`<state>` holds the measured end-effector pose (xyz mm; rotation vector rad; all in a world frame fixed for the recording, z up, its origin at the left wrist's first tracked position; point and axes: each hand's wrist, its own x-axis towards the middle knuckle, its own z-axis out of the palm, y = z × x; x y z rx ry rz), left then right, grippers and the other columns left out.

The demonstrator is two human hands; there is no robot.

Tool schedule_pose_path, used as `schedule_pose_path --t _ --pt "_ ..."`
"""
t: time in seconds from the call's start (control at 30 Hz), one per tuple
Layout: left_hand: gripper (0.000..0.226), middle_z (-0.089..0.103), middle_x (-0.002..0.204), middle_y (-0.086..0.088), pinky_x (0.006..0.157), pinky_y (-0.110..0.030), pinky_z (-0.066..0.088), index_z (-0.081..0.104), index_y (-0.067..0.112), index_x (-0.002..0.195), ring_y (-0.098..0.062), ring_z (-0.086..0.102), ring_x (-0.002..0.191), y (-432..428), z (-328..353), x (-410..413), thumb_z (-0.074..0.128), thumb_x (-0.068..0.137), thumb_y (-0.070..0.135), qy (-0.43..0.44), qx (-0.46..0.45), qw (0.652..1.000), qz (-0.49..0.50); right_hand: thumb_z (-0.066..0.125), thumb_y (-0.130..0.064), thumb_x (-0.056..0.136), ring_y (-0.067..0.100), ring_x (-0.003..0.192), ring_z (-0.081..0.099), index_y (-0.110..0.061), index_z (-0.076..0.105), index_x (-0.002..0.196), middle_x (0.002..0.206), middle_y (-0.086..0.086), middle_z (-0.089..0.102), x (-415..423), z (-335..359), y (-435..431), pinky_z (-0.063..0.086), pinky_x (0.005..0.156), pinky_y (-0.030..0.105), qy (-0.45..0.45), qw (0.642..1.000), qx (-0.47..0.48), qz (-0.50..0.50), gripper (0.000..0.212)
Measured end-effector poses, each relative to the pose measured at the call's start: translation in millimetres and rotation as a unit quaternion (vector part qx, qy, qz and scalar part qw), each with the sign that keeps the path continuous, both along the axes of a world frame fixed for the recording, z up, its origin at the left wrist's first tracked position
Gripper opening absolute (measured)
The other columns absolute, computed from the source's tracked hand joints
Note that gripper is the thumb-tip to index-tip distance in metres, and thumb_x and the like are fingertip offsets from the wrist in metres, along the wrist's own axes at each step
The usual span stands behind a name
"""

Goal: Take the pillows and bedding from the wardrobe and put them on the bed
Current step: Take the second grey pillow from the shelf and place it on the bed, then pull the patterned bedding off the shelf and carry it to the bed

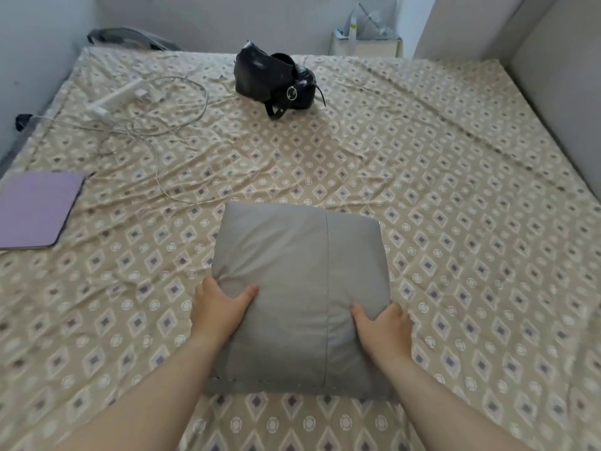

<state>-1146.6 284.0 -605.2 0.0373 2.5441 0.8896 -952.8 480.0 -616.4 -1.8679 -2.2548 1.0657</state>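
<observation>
Both hands clamp the grey pillow (300, 297) low in centre frame, left hand (218, 309) and right hand (383, 323) pinching opposite edges, steadying it over the bed (455, 190).

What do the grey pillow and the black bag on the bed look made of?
Pillow: matte woven fabric, probably cotton, over soft filling; it dents and puckers under both hands. Bag: glossy leather or imitation, judging by its sheen and metal ring buckle.
</observation>
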Motion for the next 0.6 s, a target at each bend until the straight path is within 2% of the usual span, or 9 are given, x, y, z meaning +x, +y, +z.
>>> schedule_pose_path --t 0.07,0.13,0.3,0.43,0.53,0.6 --pt "0.104 0.05 0.132 -0.008 0.099 -0.049 0.044 0.043 0.013 0.135 -0.03 0.051 0.12 0.4 19.9 -2.5 0.063 0.055 0.077 -0.004 0.025 0.999 -0.028 0.065 -0.054 0.077 0.038 0.124 0.045 0.0 0.041 0.133 0.133 0.021 0.049 -7.2 26.4 0.2 0.038 0.104 0.046 0.022 0.999 0.01 0.021 0.081" --pt "0.106 0.046 0.141 -0.004 0.102 -0.047 0.042 0.038 0.017 0.142 -0.026 0.049 0.125 5.8 56.1 -4.9 0.066 0.058 0.075 0.002 0.067 0.997 -0.041 0.065 -0.045 0.082 0.032 0.129 0.042 -0.004 0.039 0.138 0.138 0.016 0.046 -20.2 67.9 0.9 0.034 0.108 0.044 0.091 0.995 0.021 0.045 0.074" --pt "0.082 0.04 0.149 0.003 0.109 -0.034 0.032 0.036 0.02 0.146 -0.016 0.037 0.137 28.6 176.1 -5.4 0.073 0.078 0.047 0.078 0.183 0.976 -0.085 0.058 -0.04 0.089 0.016 0.132 0.04 -0.018 0.042 0.139 0.139 -0.004 0.045 -48.2 202.1 -1.9 0.032 0.11 0.035 0.242 0.965 0.041 0.087 0.057" --pt "0.066 0.049 0.141 0.002 0.103 -0.03 0.036 0.044 0.021 0.139 -0.012 0.046 0.128 39.7 291.0 9.7 0.071 0.082 0.04 0.107 0.3 0.938 -0.139 0.057 -0.042 0.091 0.011 0.124 0.044 -0.027 0.044 0.134 0.128 -0.015 0.045 -33.0 327.9 -12.0 0.036 0.108 0.037 0.324 0.938 0.095 0.079 0.048" --pt "0.065 0.054 0.132 0.005 0.1 -0.03 0.04 0.049 0.025 0.134 -0.012 0.051 0.122 37.9 354.9 40.2 0.069 0.078 0.052 0.109 0.363 0.908 -0.179 0.057 -0.041 0.091 0.008 0.119 0.045 -0.035 0.046 0.126 0.125 -0.017 0.046 -5.7 395.5 -22.5 0.037 0.106 0.036 0.346 0.928 0.119 0.074 0.037" --pt "0.066 0.054 0.129 0.006 0.102 -0.033 0.04 0.05 0.027 0.131 -0.013 0.052 0.12 39.1 395.3 61.7 0.067 0.075 0.058 0.109 0.399 0.889 -0.196 0.059 -0.038 0.091 0.007 0.12 0.046 -0.033 0.048 0.127 0.125 -0.016 0.048 19.4 435.6 -29.0 0.037 0.107 0.035 0.355 0.92 0.152 0.065 0.038"
